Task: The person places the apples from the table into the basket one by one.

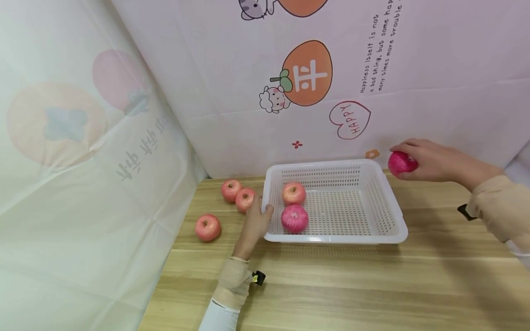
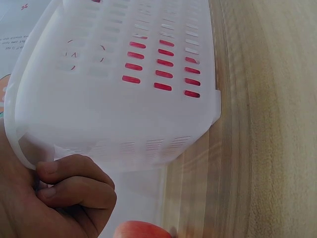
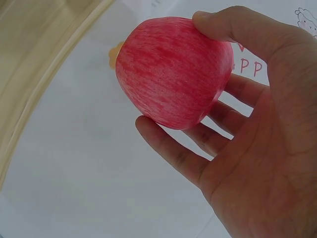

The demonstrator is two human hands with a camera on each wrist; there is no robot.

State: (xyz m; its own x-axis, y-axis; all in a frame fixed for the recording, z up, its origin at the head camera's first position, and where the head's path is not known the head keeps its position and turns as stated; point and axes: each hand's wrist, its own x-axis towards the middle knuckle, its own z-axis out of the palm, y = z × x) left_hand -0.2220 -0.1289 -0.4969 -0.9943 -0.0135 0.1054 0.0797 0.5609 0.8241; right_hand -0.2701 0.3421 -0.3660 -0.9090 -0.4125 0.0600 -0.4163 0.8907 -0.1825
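A white plastic basket (image 1: 335, 239) with slotted walls stands on the table. My left hand (image 1: 256, 223) grips its left rim; in the left wrist view the fingers (image 2: 81, 191) curl at the basket's edge (image 2: 74, 109). Inside, at the left end, a light red apple (image 1: 293, 193) lies behind a deep pink apple (image 1: 295, 219). Right of the basket, above the table's back edge, my right hand (image 1: 434, 161) holds another deep pink apple (image 1: 399, 164). The right wrist view shows thumb and fingers around this apple (image 3: 173, 74).
Two red apples (image 1: 230, 190) (image 1: 245, 200) lie on the wooden table (image 1: 331, 294) beside the left hand. A third red apple (image 1: 208, 227) lies farther left. A printed white cloth (image 1: 232, 133) hangs behind the basket, with another pale sheet (image 1: 83, 207) at left.
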